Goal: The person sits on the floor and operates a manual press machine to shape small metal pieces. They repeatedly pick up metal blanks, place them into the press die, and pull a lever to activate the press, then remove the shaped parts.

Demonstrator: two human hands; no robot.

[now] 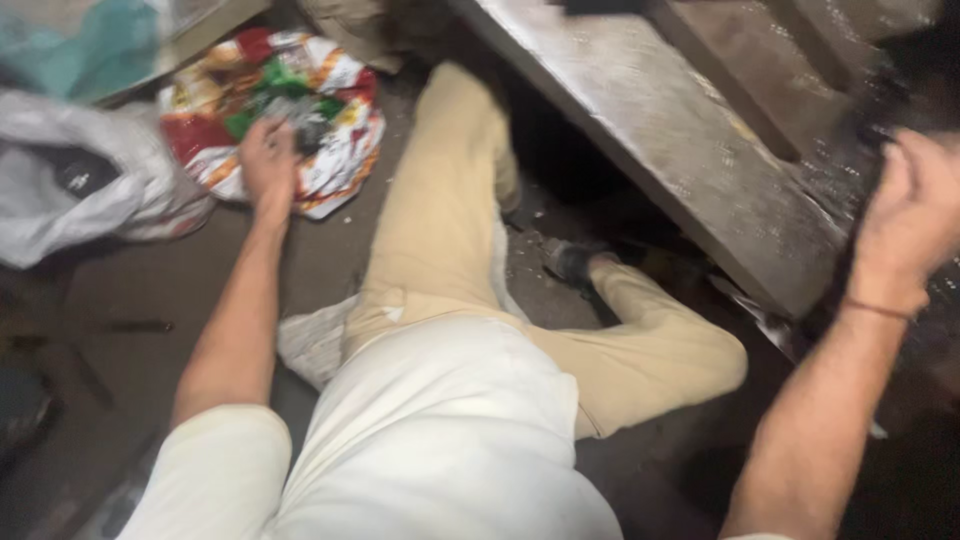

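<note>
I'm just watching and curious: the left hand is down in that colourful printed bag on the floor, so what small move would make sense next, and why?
Probably a small curl of the fingers to grip whatever lies under them. The left hand rests on the open mouth of the colourful bag, fingers spread over dark contents that are too blurred to identify. The right hand is raised beside the metal bench, away from the bag, so the left must do it alone.

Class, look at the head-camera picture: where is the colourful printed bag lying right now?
The colourful printed bag lies on the floor at the upper left, beside a white plastic bag, with the person's left hand reaching onto it.
</note>
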